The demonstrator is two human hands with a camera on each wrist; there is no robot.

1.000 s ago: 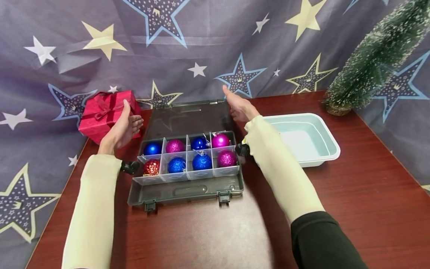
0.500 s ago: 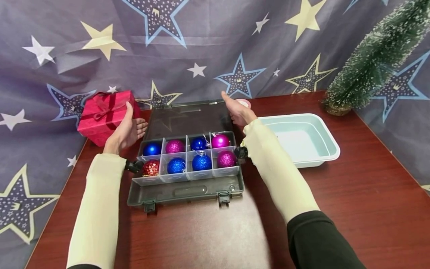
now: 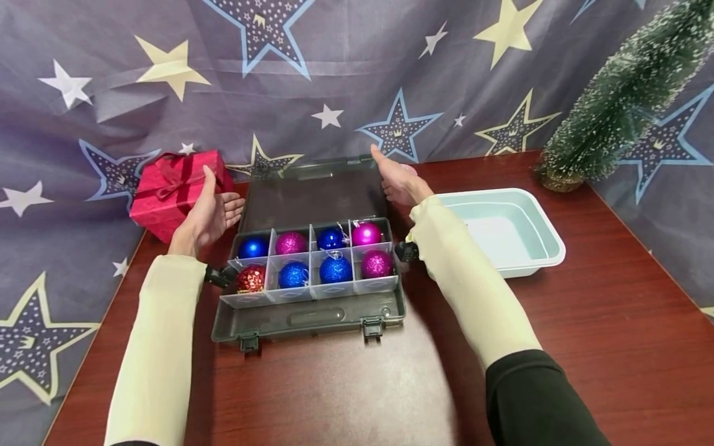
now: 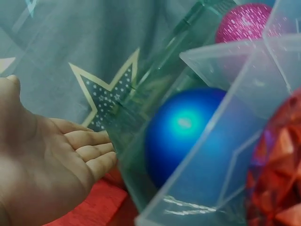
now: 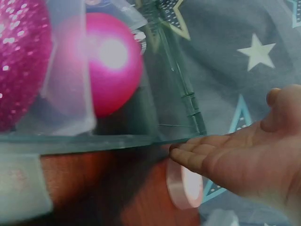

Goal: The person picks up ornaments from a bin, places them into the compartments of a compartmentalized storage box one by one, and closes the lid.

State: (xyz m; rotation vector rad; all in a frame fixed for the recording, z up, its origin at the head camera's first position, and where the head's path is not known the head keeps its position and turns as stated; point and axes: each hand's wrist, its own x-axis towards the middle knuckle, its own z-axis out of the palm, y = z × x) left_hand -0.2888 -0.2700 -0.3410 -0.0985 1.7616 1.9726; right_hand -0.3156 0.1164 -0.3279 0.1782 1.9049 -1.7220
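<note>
A dark translucent compartment box (image 3: 309, 316) lies open on the table, its lid (image 3: 318, 198) tilted back toward the curtain. White dividers part the baubles: several blue ones (image 3: 335, 268), magenta ones (image 3: 377, 263) and one red bauble (image 3: 251, 279). At the lid's left edge is my left hand (image 3: 209, 214), fingers straight and thumb up; in the left wrist view the fingertips (image 4: 106, 153) reach behind that edge. My right hand (image 3: 398, 179) stands likewise at the right edge, where the right wrist view shows its fingertips (image 5: 176, 153) right under the lid's rim.
Left of the lid sits a red gift box (image 3: 173, 189) with a bow. A pale blue tray (image 3: 535, 260) stands on the right, before a small frosted Christmas tree (image 3: 619, 99). Partly behind my right hand is a tape roll (image 5: 190, 188). A star-patterned curtain (image 3: 346, 74) backs the table.
The lid's far edge has risen a little from the table in the last half second. My left hand has come in to the lid's edge; the right hand dipped, then rose slightly.
</note>
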